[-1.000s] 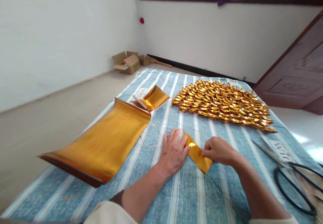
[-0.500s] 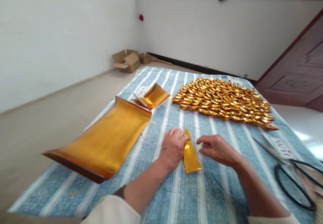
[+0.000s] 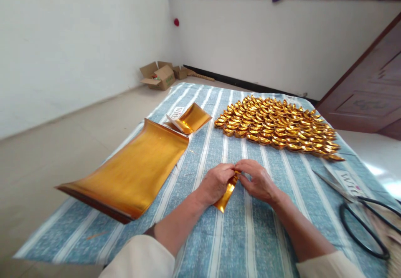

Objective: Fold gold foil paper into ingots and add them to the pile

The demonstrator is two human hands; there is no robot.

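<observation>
Foil strip (image 3: 229, 194) at lower centre: left hand (image 3: 216, 184) and right hand (image 3: 257, 180) pinch its upper end, exact grip partly hidden; scissors (image 3: 351, 200) lie lower right.

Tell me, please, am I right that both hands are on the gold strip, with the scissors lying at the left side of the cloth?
Not quite: the head view shows the scissors at the right side of the cloth; the left hand and the right hand are indeed on the gold strip.
</observation>
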